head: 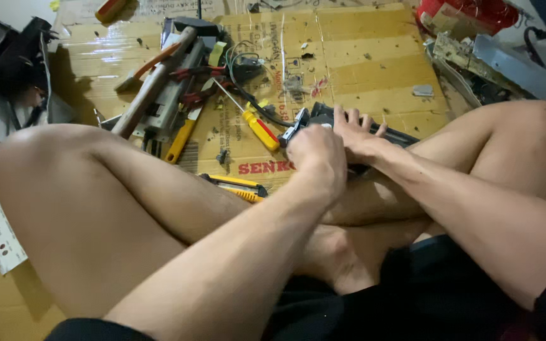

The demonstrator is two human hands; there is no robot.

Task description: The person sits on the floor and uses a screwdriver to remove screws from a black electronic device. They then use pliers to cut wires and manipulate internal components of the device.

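Black device (374, 129) sits on the cardboard sheet (361, 57) at the crossed shins, both hands on it. Left hand (316, 155) grip closed over its near end; right hand (356, 134) fingers spread flat, pinning it. Advice: keep it pinned, yellow screwdriver (259, 128) just beside.

Bare cardboard (374, 69) right of the screwdriver (260, 129); hammer (153, 82) and wires (235, 69) crowding the left.

makeshift floor workshop: tools (159, 82) strewn over flattened cardboard (361, 57).
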